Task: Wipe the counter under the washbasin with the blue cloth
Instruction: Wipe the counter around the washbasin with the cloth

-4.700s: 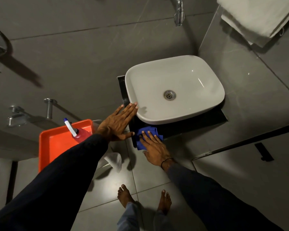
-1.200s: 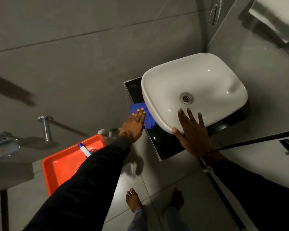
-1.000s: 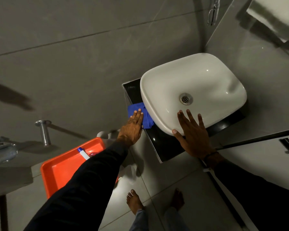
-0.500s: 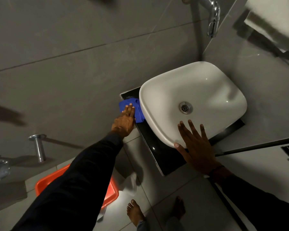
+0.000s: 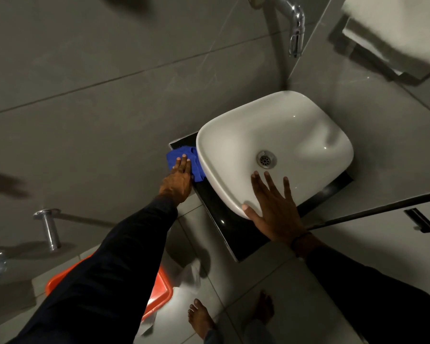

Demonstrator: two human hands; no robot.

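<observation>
A white washbasin sits on a black counter fixed in the corner of grey tiled walls. The blue cloth lies on the counter's left strip, partly tucked under the basin's overhanging rim. My left hand presses flat on the cloth with fingers stretched forward. My right hand rests palm down with spread fingers on the basin's near rim, holding nothing.
A chrome tap juts out above the basin. A white towel hangs at top right. An orange tub stands on the floor under my left arm. A chrome wall peg sticks out at left. My bare feet are below.
My left hand has slid the blue cloth along the counter's left strip towards the back wall. My right hand has stayed on the basin's rim. The view has tilted upward.
</observation>
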